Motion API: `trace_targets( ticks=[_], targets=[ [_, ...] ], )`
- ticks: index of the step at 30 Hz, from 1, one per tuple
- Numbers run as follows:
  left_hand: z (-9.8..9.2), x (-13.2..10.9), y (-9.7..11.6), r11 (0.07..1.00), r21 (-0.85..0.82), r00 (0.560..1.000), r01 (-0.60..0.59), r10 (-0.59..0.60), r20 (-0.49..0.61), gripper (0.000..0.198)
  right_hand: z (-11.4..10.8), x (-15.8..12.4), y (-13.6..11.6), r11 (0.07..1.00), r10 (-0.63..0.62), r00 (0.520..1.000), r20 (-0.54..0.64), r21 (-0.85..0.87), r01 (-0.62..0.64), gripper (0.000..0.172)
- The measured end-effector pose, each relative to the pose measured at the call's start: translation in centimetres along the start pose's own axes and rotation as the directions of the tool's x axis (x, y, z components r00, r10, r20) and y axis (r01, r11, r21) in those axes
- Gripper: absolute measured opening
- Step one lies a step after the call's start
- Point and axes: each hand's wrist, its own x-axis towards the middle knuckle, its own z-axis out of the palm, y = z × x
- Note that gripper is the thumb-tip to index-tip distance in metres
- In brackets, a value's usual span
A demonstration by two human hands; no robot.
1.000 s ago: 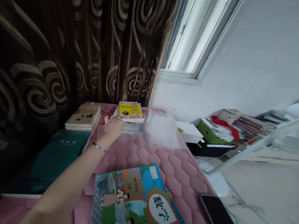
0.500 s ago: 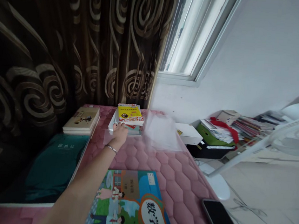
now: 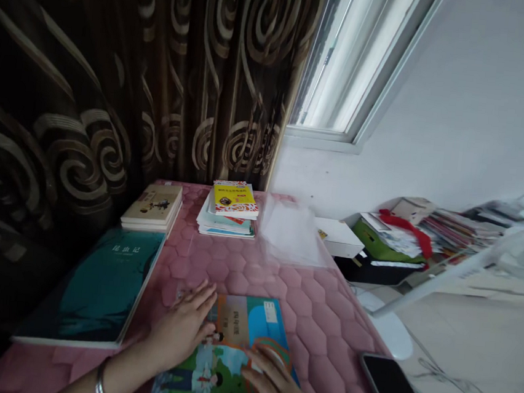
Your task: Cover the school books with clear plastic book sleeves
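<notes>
A glossy, colourful rectangular textbook (image 3: 250, 316) lies at the near edge of the pink quilted bench (image 3: 312, 300). The left hand (image 3: 181, 331) and right hand (image 3: 278, 386) lie open and flat on it.

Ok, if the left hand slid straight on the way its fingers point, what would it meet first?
The left hand points up-table: bare pink mat first, then likely the clear plastic sheet, just right of the book stack; angle is hard to judge.

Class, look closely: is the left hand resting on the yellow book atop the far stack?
No, the left hand lies flat on the illustrated textbook near the camera, away from the yellow book.
</notes>
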Motion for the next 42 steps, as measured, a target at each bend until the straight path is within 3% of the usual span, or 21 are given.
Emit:
trace_targets(
  ticks=[3,7,13,18,23,27,31,36,39,42],
  targets=[
    [1.6,-2.3,-1.1,1.0,0.012,0.999,0.023,-0.024,0.029,0.061,-1.0,1.4,0.8,0.936,-0.005,1.0,0.019,-0.353,0.011,0.055],
    [2.7,-2.8,-1.9,0.998,0.061,1.0,-0.007,0.008,-0.027,0.063,-1.4,2.3,1.8,0.89,0.078,0.995,-0.057,-0.447,-0.095,0.059],
    [3.0,-2.7,-1.8,0.993,0.117,0.996,-0.026,0.037,-0.087,0.062,-0.7,2.5,3.6,0.876,0.095,0.992,-0.079,-0.467,-0.121,0.06],
    [2.5,-2.4,-1.5,0.993,0.115,0.997,-0.021,0.029,-0.076,0.062,-0.9,2.5,2.9,0.863,0.091,0.993,-0.075,-0.491,-0.116,0.061],
    [1.2,-4.6,0.0,0.999,-0.013,0.997,-0.049,0.05,0.066,0.057,-1.7,2.8,1.7,0.873,0.156,0.988,-0.024,-0.465,-0.149,0.061],
    [-0.5,-7.7,1.0,0.986,-0.166,0.969,-0.005,0.046,0.243,0.093,-2.7,2.6,1.0,0.886,0.21,0.977,0.026,-0.428,-0.179,0.062],
    [-1.2,-8.8,1.0,0.964,-0.263,0.936,0.033,0.062,0.346,0.102,-3.7,1.5,-0.3,0.915,0.206,0.969,0.137,-0.377,-0.141,0.063],
    [-1.1,-8.4,0.7,0.949,-0.299,0.91,0.104,0.031,0.413,0.103,-3.3,0.0,-1.9,0.95,0.124,0.957,0.261,-0.31,-0.038,0.075],
    [-1.7,-8.4,0.8,0.94,-0.319,0.906,0.119,0.028,0.422,0.099,-2.5,-0.2,-2.2,0.926,0.098,0.961,0.258,-0.377,0.007,0.069],
    [-2.6,-8.5,0.9,0.934,-0.345,0.929,0.093,0.043,0.367,0.085,-2.5,0.1,-2.6,0.908,0.099,0.968,0.231,-0.418,0.007,0.062]
  ],
)
